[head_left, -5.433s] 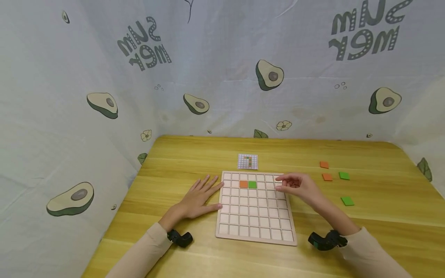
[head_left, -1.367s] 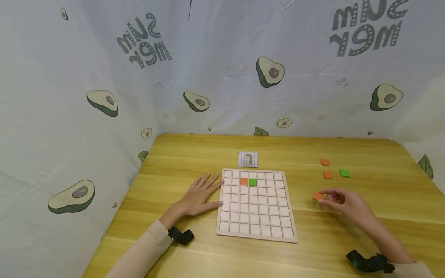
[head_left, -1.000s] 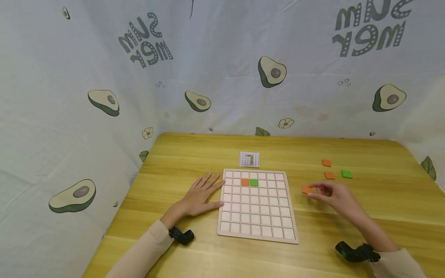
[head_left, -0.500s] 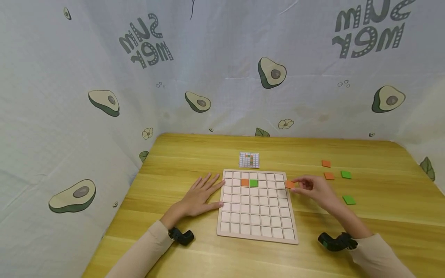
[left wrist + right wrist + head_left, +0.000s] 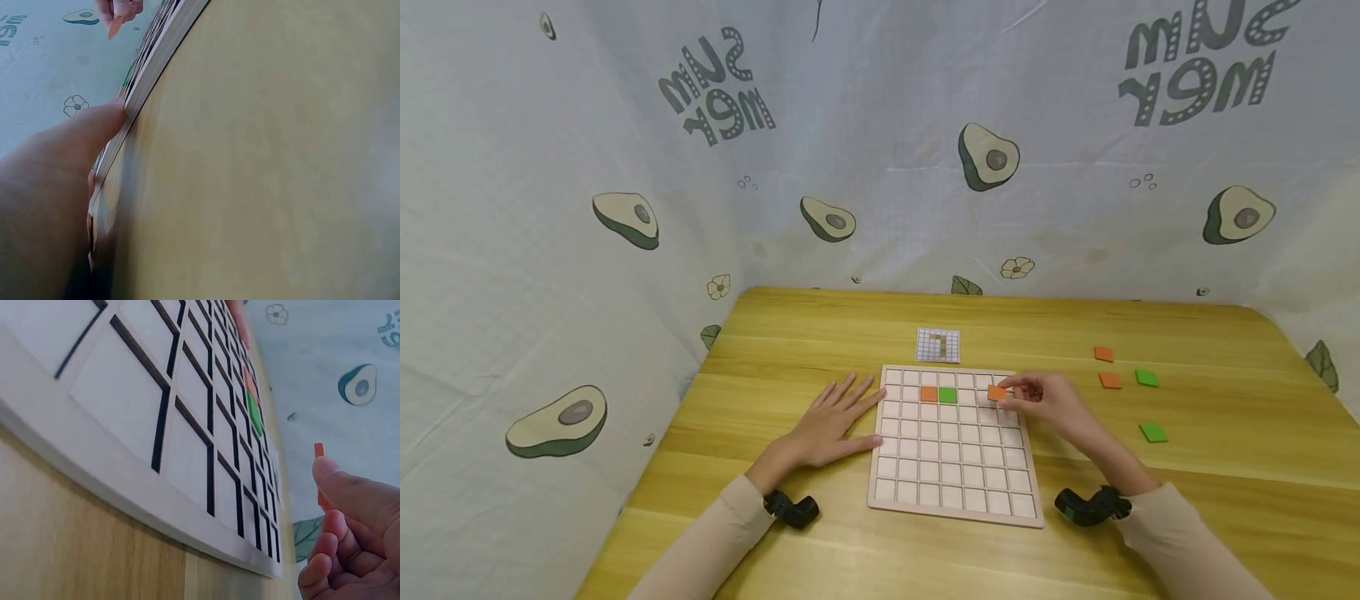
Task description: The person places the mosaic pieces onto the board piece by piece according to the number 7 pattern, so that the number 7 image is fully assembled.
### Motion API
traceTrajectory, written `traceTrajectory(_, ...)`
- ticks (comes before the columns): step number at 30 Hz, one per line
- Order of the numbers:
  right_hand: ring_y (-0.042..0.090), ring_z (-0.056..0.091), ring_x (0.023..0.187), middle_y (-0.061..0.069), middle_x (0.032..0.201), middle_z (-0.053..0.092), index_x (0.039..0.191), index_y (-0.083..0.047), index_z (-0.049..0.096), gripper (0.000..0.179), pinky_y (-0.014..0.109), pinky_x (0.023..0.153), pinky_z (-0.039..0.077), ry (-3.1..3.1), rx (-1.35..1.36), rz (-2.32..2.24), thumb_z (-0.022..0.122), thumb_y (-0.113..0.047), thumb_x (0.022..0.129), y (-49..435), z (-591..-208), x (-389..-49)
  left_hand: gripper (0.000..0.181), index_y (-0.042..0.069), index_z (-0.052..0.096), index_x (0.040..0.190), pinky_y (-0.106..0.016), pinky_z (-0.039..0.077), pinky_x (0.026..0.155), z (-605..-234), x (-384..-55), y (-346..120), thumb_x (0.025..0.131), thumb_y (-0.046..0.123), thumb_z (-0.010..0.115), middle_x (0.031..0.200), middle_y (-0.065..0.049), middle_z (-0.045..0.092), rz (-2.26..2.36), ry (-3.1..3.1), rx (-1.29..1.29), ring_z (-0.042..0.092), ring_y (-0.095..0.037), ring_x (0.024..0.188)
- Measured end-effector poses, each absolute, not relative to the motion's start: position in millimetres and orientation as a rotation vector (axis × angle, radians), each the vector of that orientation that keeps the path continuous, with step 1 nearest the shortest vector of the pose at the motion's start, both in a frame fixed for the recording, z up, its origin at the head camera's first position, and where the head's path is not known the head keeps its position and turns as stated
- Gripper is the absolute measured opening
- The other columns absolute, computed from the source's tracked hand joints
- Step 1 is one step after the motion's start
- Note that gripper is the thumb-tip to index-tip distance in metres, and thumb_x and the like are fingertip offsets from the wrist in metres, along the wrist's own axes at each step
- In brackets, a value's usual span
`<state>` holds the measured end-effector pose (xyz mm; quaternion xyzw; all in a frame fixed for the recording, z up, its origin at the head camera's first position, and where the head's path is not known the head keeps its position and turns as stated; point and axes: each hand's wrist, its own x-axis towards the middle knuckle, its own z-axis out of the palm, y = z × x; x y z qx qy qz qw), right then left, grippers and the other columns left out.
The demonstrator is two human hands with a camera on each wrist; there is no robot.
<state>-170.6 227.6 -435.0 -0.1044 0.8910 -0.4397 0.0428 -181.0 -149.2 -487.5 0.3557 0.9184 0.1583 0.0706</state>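
Observation:
A pale wooden grid board (image 5: 955,512) lies on the table, with an orange tile (image 5: 928,393) and a green tile (image 5: 947,395) side by side in its second row from the back. My right hand (image 5: 1045,404) pinches another orange tile (image 5: 996,392) between thumb and fingertips, above the board's right part. In the right wrist view that held tile (image 5: 319,450) stands clear of the board, seen edge-on. My left hand (image 5: 827,425) lies spread on the table, its index fingertip and thumb touching the board's left edge. The left thumb (image 5: 94,128) meets that edge in the left wrist view.
Behind the board lies a small printed card (image 5: 937,344) with a coloured grid pattern. To the right are two loose orange tiles (image 5: 1109,381) and two green tiles, one green tile (image 5: 1153,432) nearer the front. A printed cloth (image 5: 880,167) hangs behind the table.
My right hand came back from the loose tiles on the right with an orange tile and moved left, from beside the board to over its right columns. My left hand stayed in place.

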Motion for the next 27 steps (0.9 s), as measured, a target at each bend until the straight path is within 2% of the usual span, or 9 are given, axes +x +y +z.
traceTrajectory(27,0.018,0.046,0.07,0.004,0.075,0.054,0.106,0.008,0.072,0.024,0.022,0.057,0.037,2.616,-0.303,-1.399,0.077,-0.005,0.087,198.7,-452.4,-190.5,0.077,0.03,0.012,0.162,-0.05,-0.002,0.12,-486.0,-180.3,-148.9,0.099,0.066,0.037,0.167,-0.003,0.004,0.462,2.759,1.046,-0.003,-0.029,0.152)
